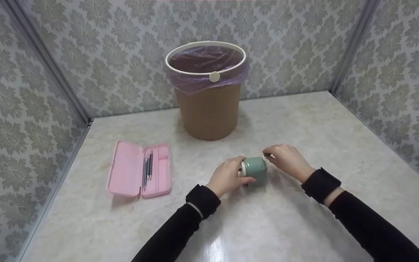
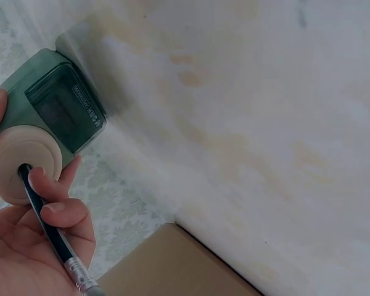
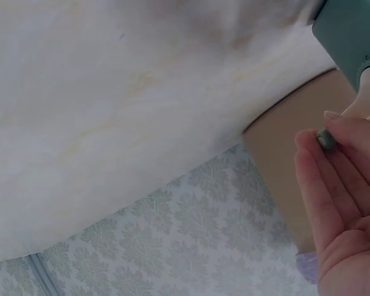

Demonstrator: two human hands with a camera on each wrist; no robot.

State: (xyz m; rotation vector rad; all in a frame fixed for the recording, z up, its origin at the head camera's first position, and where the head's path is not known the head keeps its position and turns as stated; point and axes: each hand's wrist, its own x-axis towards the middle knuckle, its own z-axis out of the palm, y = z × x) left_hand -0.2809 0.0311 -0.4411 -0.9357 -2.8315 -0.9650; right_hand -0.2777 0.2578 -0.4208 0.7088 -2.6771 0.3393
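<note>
A green crank pencil sharpener (image 1: 256, 166) is on its side just above the table, between both hands. My left hand (image 1: 227, 175) grips its body from the left. In the left wrist view, a dark pencil (image 2: 49, 228) goes point first into the sharpener's round cream front (image 2: 26, 163), its metal ferrule outward, with fingers of that hand curled against it. On the sharpener's other end, my right hand (image 1: 289, 160) pinches the small green knob (image 3: 325, 139) of the cream crank arm (image 3: 365, 98) between thumb and fingertips.
An open pink pencil case (image 1: 164, 169) lies on the table to the left, with several pencils (image 1: 148, 167) in it. Behind the hands stands a brown bin (image 1: 209, 112) with a purple liner (image 1: 184, 82). Patterned walls (image 1: 122, 62) border the table (image 1: 296, 225).
</note>
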